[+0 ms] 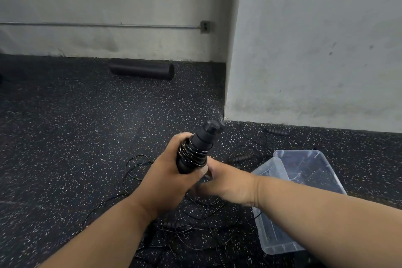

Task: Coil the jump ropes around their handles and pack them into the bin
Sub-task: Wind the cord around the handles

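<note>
My left hand (165,178) grips the lower end of a pair of black jump rope handles (201,142), held tilted up to the right, with several turns of thin black cord wound around their middle. My right hand (226,183) sits just below and right of the handles, fingers closed near the cord; whether it pinches the cord is hidden. Loose black cord (195,220) lies tangled on the floor below my hands. The clear plastic bin (280,243) stands on the floor to the right, under my right forearm.
More black handles lie on the speckled floor: one near the wall (277,131), one beside the bin (240,158), one among the cord (170,224). A black foam roller (142,69) rests along the back wall. A white wall corner (226,93) juts out ahead.
</note>
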The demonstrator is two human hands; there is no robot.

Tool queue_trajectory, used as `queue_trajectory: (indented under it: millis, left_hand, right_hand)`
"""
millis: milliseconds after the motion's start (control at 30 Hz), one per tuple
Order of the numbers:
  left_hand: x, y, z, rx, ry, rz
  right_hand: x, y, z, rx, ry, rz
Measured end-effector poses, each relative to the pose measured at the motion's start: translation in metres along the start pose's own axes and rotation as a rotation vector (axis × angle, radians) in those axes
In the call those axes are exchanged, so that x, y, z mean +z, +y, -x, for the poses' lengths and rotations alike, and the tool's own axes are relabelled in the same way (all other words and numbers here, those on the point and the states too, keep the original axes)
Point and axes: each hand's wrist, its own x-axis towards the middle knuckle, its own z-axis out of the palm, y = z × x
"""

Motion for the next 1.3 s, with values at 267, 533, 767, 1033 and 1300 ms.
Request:
queue_trajectory:
  millis: [267, 533, 767, 1033, 1300]
  left_hand:
    - [-0.015, 0.000, 0.001, -0.012, 0.047, 0.117]
    - [-0.042, -0.010, -0.003, -0.294, 0.285, -0.284]
    - [-0.033, -0.009, 0.001, -0.279, 0.185, -0.317]
    - [-0.007, 0.009, 0.007, -0.098, 0.035, -0.204]
    - [-0.024, -0.008, 0.000, -0.260, 0.116, -0.460]
  right_hand:
    - [0.004, 0.002, 0.004, 0.034, -0.090, -0.111]
    - [-0.030, -0.001, 0.007, 0.044, 0.046, 0.388]
    - [-0.047, -0.016, 0.013, 0.162, 0.024, 0.308]
    - [-0.011, 0.008, 0.000, 0.197, -0.100, -0.203]
    - [-0.049, -0.020, 0.011, 0.027, 0.304, 0.183]
